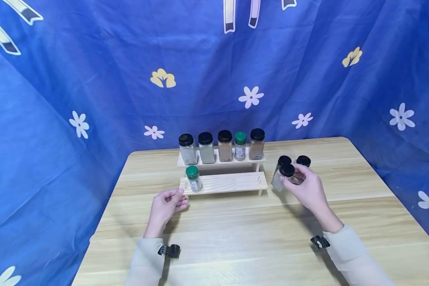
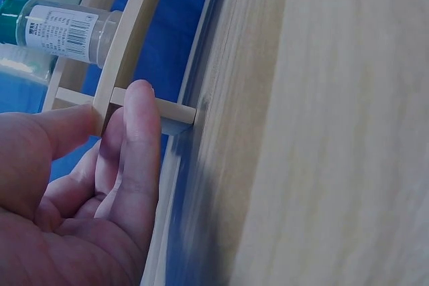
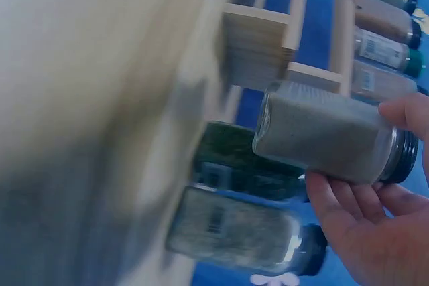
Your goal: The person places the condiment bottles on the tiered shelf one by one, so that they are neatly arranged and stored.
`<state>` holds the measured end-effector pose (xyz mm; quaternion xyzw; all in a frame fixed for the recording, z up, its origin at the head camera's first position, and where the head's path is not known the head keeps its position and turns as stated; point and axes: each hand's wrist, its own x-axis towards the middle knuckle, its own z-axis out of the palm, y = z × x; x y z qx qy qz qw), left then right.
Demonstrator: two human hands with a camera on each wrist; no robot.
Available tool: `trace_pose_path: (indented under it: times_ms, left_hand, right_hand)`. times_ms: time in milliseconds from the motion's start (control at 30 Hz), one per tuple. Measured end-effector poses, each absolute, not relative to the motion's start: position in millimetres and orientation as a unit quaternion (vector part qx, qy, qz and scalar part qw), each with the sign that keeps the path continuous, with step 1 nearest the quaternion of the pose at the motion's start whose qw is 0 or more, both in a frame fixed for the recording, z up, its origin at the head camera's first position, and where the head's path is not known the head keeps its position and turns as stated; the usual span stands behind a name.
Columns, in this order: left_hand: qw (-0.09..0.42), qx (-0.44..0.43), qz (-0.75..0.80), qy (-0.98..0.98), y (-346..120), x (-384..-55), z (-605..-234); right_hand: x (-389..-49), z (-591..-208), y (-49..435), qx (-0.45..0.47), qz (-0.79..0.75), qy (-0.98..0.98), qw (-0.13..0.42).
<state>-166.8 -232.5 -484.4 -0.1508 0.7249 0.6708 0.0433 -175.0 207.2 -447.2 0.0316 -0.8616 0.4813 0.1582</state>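
Observation:
My right hand (image 1: 309,190) grips a spice jar (image 3: 325,135) with a black lid and greyish powder inside, thumb on one side and fingers on the other. In the right wrist view the jar is raised off the table. Beside it stand a dark green-filled jar (image 3: 244,162) and a pale-filled jar (image 3: 231,229), both black-lidded. With thumb and fingers, my left hand (image 1: 166,206) pinches the left front end of a two-tier wooden rack (image 1: 232,182). A small green-lidded jar (image 1: 194,178) stands on the lower tier, close to that hand.
Along the upper tier stand several black-lidded jars (image 1: 225,147) and another green-lidded jar (image 1: 240,146). The rack is on a wooden table (image 1: 236,238). A blue patterned cloth (image 1: 207,59) hangs behind and at the sides.

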Motion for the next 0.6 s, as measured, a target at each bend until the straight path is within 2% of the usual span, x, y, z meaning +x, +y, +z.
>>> trace_pose_path:
  times_ms: [167, 600]
  left_hand:
    - [0.042, -0.151, 0.673, 0.723, -232, -166, -484]
    - [0.039, -0.15, 0.666, 0.73, -231, -163, -480]
  right_hand:
    - [-178, -435, 196, 0.065, 0.506, -0.845, 0.159]
    - [-189, -424, 136, 0.116, 0.539, -0.827, 0.108]
